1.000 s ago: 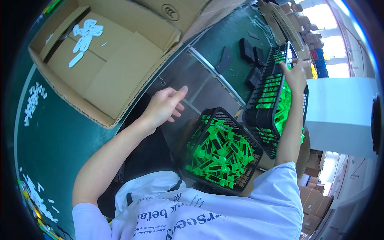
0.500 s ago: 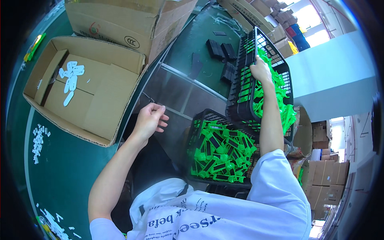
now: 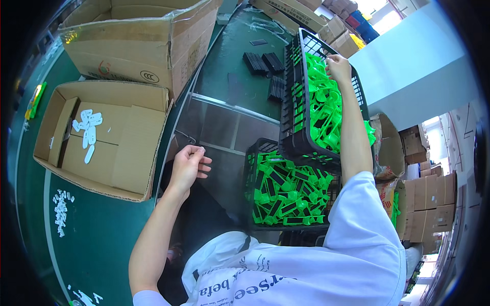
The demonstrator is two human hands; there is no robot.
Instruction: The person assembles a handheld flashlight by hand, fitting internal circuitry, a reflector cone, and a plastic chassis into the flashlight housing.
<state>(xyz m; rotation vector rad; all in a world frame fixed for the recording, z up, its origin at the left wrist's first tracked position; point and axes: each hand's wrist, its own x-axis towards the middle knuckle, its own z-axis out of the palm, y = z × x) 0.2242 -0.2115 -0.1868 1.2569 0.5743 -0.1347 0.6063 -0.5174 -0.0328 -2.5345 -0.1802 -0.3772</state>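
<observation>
Curling over the green plastic pieces (image 3: 321, 102), the right hand (image 3: 339, 70) is at the far right part of the upper crate (image 3: 292, 135), close to its rim. Its fingers bend inward above the heap; I cannot tell whether they are clamped on a piece or only near one. The pieces fill the crate beneath that hand and along the left of the forearm, some of them sticking up at the near end.

The left hand (image 3: 187, 166) is well apart from the heap, over the dark floor (image 3: 217, 127) between the table (image 3: 107, 239) and the lower crate (image 3: 250, 160). Its thumb lies near the bent forefinger and the other fingers curl loosely; I cannot tell whether anything is pinched there. The lower crate, to the right of this hand, holds a jumble of green pieces with black strips (image 3: 286, 194), and the upper crate's near end overlaps its far side in the view.

Left of the left hand, a shallow cardboard box (image 3: 122, 137) on the table holds a small pile of white pieces (image 3: 89, 127). More white bits (image 3: 60, 213) lie beside it. Black blocks (image 3: 255, 64) sit just left of the upper crate, and a large carton (image 3: 130, 48) stands behind the shallow box.
</observation>
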